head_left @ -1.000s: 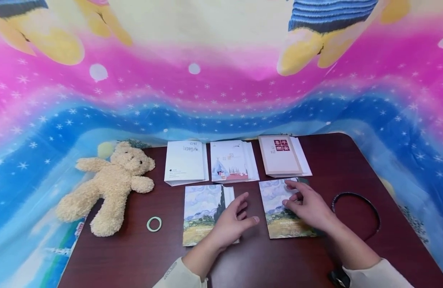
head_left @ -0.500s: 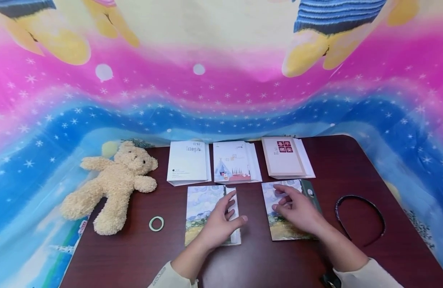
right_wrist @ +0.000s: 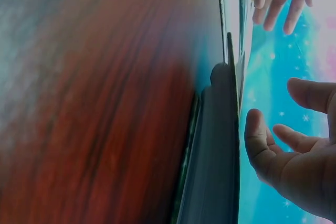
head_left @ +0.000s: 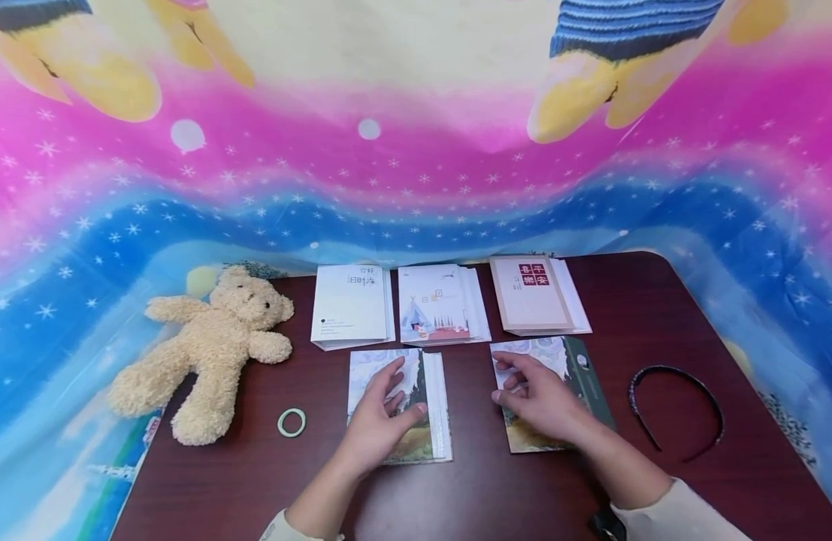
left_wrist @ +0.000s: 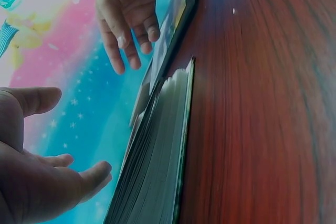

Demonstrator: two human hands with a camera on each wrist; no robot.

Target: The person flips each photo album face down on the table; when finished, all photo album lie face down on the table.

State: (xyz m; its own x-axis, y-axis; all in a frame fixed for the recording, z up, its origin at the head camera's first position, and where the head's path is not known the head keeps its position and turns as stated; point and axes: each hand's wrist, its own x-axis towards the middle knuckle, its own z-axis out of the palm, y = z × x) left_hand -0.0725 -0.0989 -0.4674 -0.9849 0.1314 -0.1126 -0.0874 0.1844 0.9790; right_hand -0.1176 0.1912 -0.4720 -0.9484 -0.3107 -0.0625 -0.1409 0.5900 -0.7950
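Here the left hand (head_left: 378, 421) hovers over a blue-and-green, landscape-printed rectangular paper booklet (head_left: 419, 383) at nine o'clock from mid-surface (head_left: 473, 421), the right hand (head_left: 544, 402) over a green-banded, landscape-printed rectangular paper twin (head_left: 566, 364) at three, fingers loosely spread, holding nothing; any grip should probably take the full thickness.

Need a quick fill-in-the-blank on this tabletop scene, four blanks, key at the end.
1. The left hand and right hand hover over a total of ____ landscape-covered books.
2. The back row of books numbers ____.
3. Between the plush bear and the landscape-covered books lies a ring colored ____.
4. Of the two hands, the one nearer the headband is the ____ hand.

Missing words: two; three; green; right.
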